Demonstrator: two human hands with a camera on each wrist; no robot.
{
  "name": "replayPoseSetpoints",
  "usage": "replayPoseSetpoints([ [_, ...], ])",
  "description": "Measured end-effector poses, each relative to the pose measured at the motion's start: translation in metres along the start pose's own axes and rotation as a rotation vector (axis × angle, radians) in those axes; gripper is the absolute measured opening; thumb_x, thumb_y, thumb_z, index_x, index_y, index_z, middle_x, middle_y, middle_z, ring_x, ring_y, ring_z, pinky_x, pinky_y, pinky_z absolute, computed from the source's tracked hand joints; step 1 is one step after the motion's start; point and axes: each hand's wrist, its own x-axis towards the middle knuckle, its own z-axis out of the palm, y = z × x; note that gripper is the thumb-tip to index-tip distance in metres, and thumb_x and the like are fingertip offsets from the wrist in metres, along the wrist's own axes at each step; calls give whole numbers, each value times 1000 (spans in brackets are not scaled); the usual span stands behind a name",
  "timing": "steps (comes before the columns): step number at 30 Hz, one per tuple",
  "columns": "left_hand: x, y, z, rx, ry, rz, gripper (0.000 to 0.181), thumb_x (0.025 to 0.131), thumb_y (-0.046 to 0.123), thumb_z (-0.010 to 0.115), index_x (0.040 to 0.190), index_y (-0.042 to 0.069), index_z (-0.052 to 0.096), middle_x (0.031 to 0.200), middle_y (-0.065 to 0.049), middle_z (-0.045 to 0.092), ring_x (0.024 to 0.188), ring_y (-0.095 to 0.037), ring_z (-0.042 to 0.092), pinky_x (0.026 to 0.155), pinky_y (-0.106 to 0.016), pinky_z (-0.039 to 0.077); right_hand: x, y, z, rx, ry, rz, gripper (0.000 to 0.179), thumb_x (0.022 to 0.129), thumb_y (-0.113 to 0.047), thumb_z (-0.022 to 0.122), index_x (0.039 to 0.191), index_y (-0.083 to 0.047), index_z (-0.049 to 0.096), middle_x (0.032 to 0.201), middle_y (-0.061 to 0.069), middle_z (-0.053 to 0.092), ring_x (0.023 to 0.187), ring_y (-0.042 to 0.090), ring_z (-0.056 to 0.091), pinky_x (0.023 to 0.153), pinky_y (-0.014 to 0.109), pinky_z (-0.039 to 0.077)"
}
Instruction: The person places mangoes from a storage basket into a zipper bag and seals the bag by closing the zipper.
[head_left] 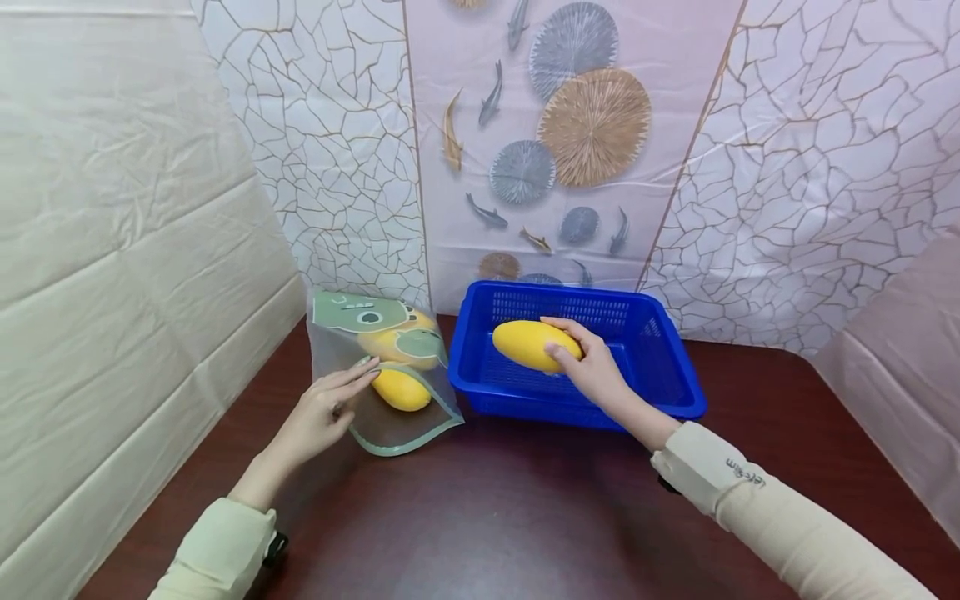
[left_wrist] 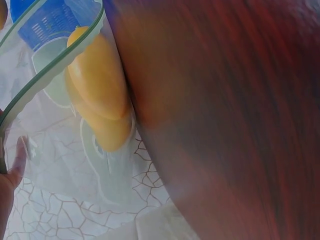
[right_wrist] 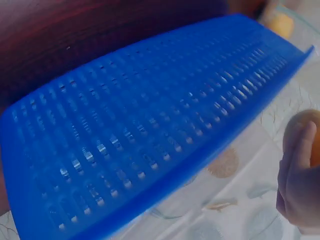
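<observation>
My right hand (head_left: 600,373) grips a yellow mango (head_left: 525,344) above the blue plastic basket (head_left: 693,396). In the right wrist view that mango (right_wrist: 316,145) shows only partly at the right edge, behind my fingers. A translucent zip bag (head_left: 330,350) with green cartoon prints lies to the left of the basket, its mouth gaping towards me. Inside it are several mangoes (head_left: 402,390), the farther ones partly hidden by the print. My left hand (head_left: 318,419) pinches the upper rim of the bag's mouth; one finger shows through the film in the left wrist view.
A dark red-brown table (head_left: 495,517) lies under everything. Patterned cloth (head_left: 352,150) hangs close behind the bag and basket, with pale fabric (head_left: 135,250) along the left side and more along the right. The basket's slotted walls (right_wrist: 150,120) fill the right wrist view.
</observation>
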Motion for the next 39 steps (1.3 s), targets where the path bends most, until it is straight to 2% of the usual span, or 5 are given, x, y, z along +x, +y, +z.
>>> replayPoseSetpoints([
  [5,2,1,1,-18,2,-5,66,59,-22,63,122,-1,61,131,-13,59,93,-16,53,74,-19,31,-10,0,8,-100,54,-112,41,93,-13,55,133,-9,53,128,19,57,87,17,55,68,23,51],
  [10,2,2,1,-25,-7,-8,66,61,-21,63,123,0,61,131,-13,59,95,-17,53,77,-21,32,-20,-2,16,-88,58,-169,41,91,-10,56,132,-8,53,128,17,57,90,15,54,71,22,49],
  [19,4,2,2,-18,-16,-7,66,62,-19,63,124,2,61,132,-11,58,94,-17,53,79,-23,34,-35,-7,29,-65,19,-177,43,89,-9,60,131,-9,55,132,14,56,104,20,54,82,21,48],
  [30,-1,4,1,-1,-3,-18,72,60,-23,63,126,3,60,132,-13,58,94,-18,55,75,-21,32,-48,-9,49,-62,-35,-212,42,85,-9,64,127,-9,57,127,11,58,109,22,53,90,24,46],
  [39,1,4,0,10,-5,-17,69,59,-22,63,124,2,61,131,-13,59,95,-18,56,76,-22,33,-60,-4,69,-71,-98,-194,44,83,-13,65,126,-14,58,121,8,59,104,19,54,86,24,46],
])
